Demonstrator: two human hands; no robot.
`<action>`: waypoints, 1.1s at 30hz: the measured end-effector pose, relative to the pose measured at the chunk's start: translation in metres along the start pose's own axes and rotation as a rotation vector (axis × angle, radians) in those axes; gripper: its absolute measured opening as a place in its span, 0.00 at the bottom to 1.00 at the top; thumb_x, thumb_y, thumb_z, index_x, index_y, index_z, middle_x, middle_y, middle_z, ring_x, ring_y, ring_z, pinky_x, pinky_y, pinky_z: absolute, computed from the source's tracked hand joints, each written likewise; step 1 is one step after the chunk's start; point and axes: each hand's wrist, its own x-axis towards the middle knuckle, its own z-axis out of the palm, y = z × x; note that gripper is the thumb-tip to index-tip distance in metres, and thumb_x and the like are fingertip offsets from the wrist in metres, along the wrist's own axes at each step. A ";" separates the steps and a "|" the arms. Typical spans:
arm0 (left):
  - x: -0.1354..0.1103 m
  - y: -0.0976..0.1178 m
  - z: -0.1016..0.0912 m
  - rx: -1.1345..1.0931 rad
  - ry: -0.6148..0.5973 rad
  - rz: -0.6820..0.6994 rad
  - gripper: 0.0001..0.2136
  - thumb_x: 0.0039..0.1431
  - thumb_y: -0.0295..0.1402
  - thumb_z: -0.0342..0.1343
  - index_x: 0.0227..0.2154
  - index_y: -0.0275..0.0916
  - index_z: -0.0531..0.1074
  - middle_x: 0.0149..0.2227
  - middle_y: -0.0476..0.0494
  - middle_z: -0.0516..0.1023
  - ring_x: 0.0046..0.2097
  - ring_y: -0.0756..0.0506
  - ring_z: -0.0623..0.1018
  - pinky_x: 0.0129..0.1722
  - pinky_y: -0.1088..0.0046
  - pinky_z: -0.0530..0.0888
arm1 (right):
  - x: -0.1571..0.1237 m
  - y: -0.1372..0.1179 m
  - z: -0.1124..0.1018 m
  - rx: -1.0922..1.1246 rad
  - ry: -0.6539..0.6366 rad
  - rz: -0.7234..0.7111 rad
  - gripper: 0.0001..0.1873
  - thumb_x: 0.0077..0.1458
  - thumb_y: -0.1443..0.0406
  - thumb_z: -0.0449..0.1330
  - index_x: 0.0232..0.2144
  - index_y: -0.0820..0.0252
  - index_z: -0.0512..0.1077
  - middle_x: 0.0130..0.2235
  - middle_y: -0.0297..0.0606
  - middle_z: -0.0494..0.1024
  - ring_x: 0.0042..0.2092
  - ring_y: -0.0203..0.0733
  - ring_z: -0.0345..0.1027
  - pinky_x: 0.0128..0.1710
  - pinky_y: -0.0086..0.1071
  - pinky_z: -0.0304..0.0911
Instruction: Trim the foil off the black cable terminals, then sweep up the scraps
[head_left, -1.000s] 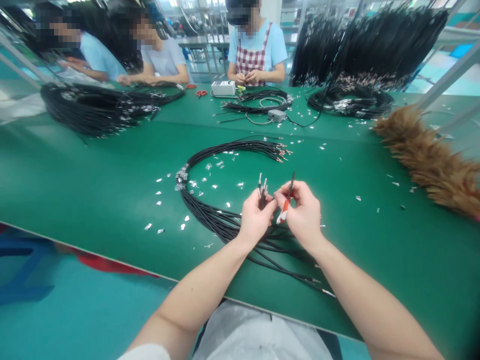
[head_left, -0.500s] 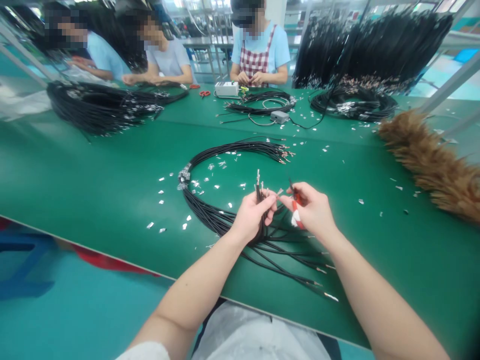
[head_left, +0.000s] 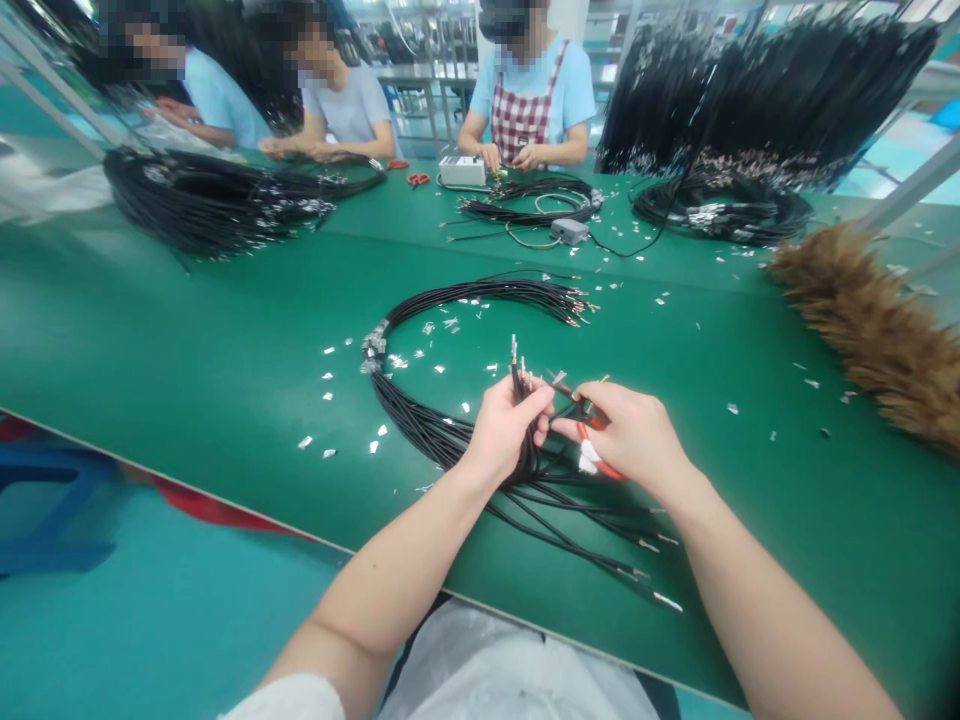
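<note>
My left hand (head_left: 510, 425) is closed round several black cables whose stripped, silvery ends stick up above the fingers. My right hand (head_left: 634, 430) grips red-handled scissors (head_left: 600, 462) with something white wrapped on the handle; the dark blades point left, by the cable ends at my left fingertips. The bundle of black cables (head_left: 420, 425) curves in a C on the green table, bound with clear tape (head_left: 373, 347) at its left bend. Its upper ends show copper tips, and loose lower ends fan out under my right wrist.
Small white scraps (head_left: 397, 362) lie scattered over the green table (head_left: 225, 330). Further cable coils (head_left: 210, 200) and a white box (head_left: 463, 170) stand at the back. A brown feathery duster (head_left: 862, 320) lies on the right. Several people (head_left: 529, 100) sit across the table.
My right hand has turned the scissors so that their blades now reach left towards the cable ends. My left hand keeps its hold. The view has shifted slightly.
</note>
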 end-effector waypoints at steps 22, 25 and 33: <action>-0.008 -0.006 0.006 0.102 0.056 0.136 0.10 0.46 0.36 0.59 0.25 0.36 0.64 0.20 0.54 0.67 0.17 0.56 0.65 0.14 0.80 0.63 | 0.007 -0.029 0.005 1.236 0.316 0.358 0.12 0.41 0.65 0.63 0.30 0.58 0.66 0.31 0.33 0.74 0.34 0.37 0.69 0.38 0.34 0.64; -0.009 -0.010 0.006 0.178 0.060 0.150 0.10 0.46 0.36 0.58 0.25 0.36 0.65 0.19 0.54 0.67 0.16 0.56 0.65 0.14 0.81 0.63 | 0.008 -0.035 0.010 1.286 0.370 0.399 0.11 0.40 0.66 0.63 0.29 0.58 0.66 0.28 0.31 0.71 0.31 0.35 0.67 0.37 0.33 0.65; -0.011 -0.011 0.004 0.112 -0.016 0.053 0.10 0.47 0.37 0.58 0.26 0.35 0.66 0.19 0.53 0.67 0.17 0.56 0.64 0.13 0.81 0.60 | 0.008 -0.035 0.009 1.478 0.278 0.466 0.12 0.39 0.70 0.60 0.26 0.58 0.61 0.25 0.27 0.67 0.24 0.30 0.62 0.26 0.28 0.61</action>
